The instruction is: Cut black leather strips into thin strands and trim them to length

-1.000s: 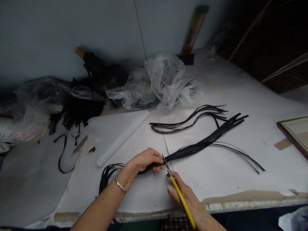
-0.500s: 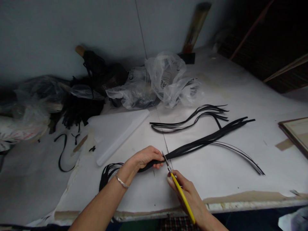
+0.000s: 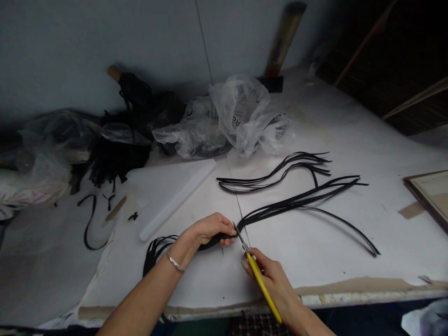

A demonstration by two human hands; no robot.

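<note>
A bundle of narrow black strips (image 3: 276, 210) runs across the white-covered table. My left hand (image 3: 215, 229) is closed round it, a bracelet on the wrist. On the left the strips curl in loops (image 3: 151, 256) behind my forearm; on the right their ends fan out. In my right hand (image 3: 269, 275) are scissors with yellow handles (image 3: 264, 291), held low at the table's front side. Their blades (image 3: 240, 234) meet the bundle just right of my left fingertips. A second group of black strips (image 3: 266, 179) lies farther back.
Clear plastic bags (image 3: 241, 116) and a dark heap of strips (image 3: 119, 158) stand along the wall. A folded white sheet (image 3: 171, 196) lies left of centre. A framed board (image 3: 429, 196) is at the right edge. The table's front edge (image 3: 350, 296) runs below my hands.
The strips right of the scissors have spread apart and shifted slightly. My hands and the scissors keep nearly the same place at the bundle.
</note>
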